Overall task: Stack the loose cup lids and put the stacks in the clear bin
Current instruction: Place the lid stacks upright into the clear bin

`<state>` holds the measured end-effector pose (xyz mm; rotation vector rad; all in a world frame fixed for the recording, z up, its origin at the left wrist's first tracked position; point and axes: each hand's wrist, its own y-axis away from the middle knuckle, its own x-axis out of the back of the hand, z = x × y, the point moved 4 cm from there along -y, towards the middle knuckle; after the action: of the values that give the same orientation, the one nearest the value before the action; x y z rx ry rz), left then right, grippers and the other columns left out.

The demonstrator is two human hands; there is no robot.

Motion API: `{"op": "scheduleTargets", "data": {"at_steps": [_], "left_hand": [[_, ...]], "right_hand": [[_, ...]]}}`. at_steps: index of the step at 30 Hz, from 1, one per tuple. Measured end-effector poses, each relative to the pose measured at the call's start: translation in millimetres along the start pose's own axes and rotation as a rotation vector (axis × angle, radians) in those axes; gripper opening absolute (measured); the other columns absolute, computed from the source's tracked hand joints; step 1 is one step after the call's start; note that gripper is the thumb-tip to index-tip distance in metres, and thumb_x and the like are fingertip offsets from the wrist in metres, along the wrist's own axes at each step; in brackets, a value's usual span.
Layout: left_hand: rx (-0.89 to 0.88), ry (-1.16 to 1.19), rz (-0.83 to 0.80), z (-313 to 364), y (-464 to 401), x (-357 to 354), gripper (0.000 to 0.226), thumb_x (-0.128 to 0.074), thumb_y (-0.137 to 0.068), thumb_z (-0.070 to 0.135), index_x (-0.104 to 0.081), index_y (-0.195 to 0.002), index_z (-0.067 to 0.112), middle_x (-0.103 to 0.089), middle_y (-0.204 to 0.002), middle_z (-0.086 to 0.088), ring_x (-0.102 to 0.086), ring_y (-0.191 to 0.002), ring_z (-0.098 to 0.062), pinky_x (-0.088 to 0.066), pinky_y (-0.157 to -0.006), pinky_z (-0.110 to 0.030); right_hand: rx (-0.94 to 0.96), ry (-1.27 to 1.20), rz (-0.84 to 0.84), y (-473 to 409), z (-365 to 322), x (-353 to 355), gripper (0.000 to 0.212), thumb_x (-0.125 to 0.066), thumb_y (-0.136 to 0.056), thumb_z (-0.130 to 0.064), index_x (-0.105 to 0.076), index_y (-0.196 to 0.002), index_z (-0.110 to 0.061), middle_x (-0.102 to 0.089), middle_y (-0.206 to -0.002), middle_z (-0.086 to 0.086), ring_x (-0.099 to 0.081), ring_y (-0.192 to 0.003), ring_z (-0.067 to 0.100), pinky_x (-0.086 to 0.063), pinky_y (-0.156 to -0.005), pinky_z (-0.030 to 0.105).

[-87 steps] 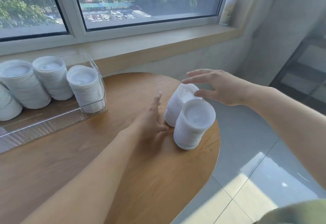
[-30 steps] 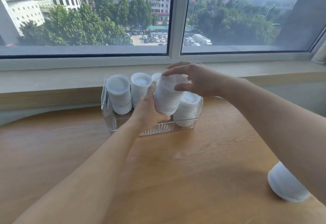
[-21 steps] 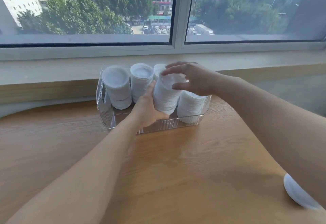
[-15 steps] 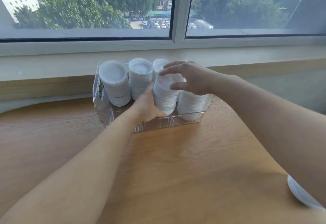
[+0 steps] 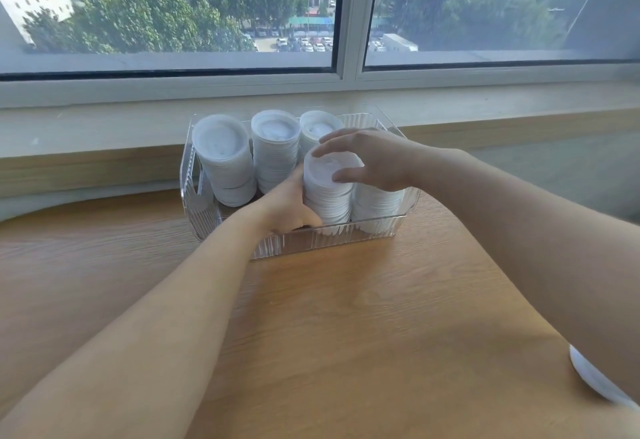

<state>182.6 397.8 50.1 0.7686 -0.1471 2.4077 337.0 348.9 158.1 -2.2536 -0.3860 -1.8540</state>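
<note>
A clear ribbed bin (image 5: 332, 241) stands on the wooden table (image 5: 346, 334) by the window sill. Several stacks of white cup lids stand in it. Both my hands hold one stack of lids (image 5: 327, 193) in the bin's front middle. My left hand (image 5: 289, 206) cups its left side and lower part, reaching over the bin's front wall. My right hand (image 5: 367, 158) grips its top from the right, with fingers over the top lid. Another stack of lids (image 5: 599, 383) lies at the table's right edge, mostly hidden by my right arm.
Other lid stacks fill the bin at the left (image 5: 223, 165), back middle (image 5: 275, 148) and right (image 5: 377, 206). The sill (image 5: 104, 127) and window run right behind the bin. The table's curved edge drops off to the floor at the right.
The held stack has gone from above the bin down into it, beside the right stack. Earlier both hands took it from the table's right end, where a second stack stays.
</note>
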Motion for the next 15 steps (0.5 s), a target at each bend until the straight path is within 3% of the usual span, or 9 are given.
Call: {"op": "scheduleTargets", "data": {"at_steps": [5,7,9,10,12,15], "left_hand": [[0.033,0.015,0.027,3.4,9.3,11.2,0.117,-0.077,-0.073,-0.003,-0.017,-0.163,0.04,-0.063,-0.127,0.006,-0.068,-0.107,-0.02,-0.06,-0.074,-0.034],[0.044,0.022,0.048,5.7,15.5,16.9,0.123,-0.077,-0.075,-0.006,-0.009,-0.165,0.042,-0.064,-0.126,0.006,-0.071,-0.107,-0.019,-0.065,-0.078,-0.038],[0.048,0.033,0.072,11.8,23.0,21.8,0.128,-0.082,-0.076,-0.003,-0.002,-0.166,0.041,-0.059,-0.13,0.014,-0.065,-0.114,-0.01,-0.061,-0.077,-0.024],[0.039,0.021,0.09,17.1,27.1,24.1,0.128,-0.084,-0.077,0.0,-0.001,-0.167,0.037,-0.053,-0.133,0.018,-0.058,-0.12,-0.007,-0.054,-0.084,-0.019],[0.014,0.001,0.112,26.7,34.5,25.7,0.126,-0.088,-0.078,0.006,-0.004,-0.168,0.032,-0.045,-0.136,0.019,-0.047,-0.126,-0.006,-0.041,-0.098,-0.022],[0.008,0.012,0.083,36.9,43.0,20.1,0.124,-0.09,-0.077,0.009,-0.008,-0.168,0.03,-0.046,-0.148,0.012,-0.051,-0.127,-0.011,-0.043,-0.098,-0.025]], "right_hand": [[0.003,-0.029,0.032,4.2,-5.2,5.5,0.053,-0.066,-0.102,-0.031,-0.05,-0.152,-0.037,-0.034,-0.167,-0.009,-0.029,-0.154,0.015,-0.019,-0.123,0.038],[0.011,-0.029,0.038,7.9,-8.5,10.0,0.053,-0.066,-0.102,-0.03,-0.05,-0.152,-0.037,-0.033,-0.168,-0.009,-0.028,-0.155,0.015,-0.018,-0.124,0.04],[0.012,-0.027,0.041,14.2,-11.3,15.4,0.053,-0.065,-0.103,-0.029,-0.049,-0.152,-0.036,-0.032,-0.168,-0.009,-0.026,-0.155,0.016,-0.017,-0.125,0.04],[0.007,-0.023,0.038,18.0,-12.0,18.0,0.053,-0.065,-0.103,-0.028,-0.049,-0.153,-0.036,-0.031,-0.169,-0.009,-0.025,-0.156,0.016,-0.016,-0.125,0.04],[-0.016,-0.001,0.017,26.0,-13.1,21.5,0.052,-0.063,-0.104,-0.029,-0.047,-0.154,-0.037,-0.026,-0.17,-0.01,-0.024,-0.157,0.018,-0.016,-0.126,0.042],[-0.058,0.02,-0.028,35.3,-15.4,21.3,0.051,-0.06,-0.106,-0.032,-0.045,-0.155,-0.038,-0.019,-0.173,-0.011,-0.024,-0.157,0.021,-0.017,-0.127,0.046]]}}
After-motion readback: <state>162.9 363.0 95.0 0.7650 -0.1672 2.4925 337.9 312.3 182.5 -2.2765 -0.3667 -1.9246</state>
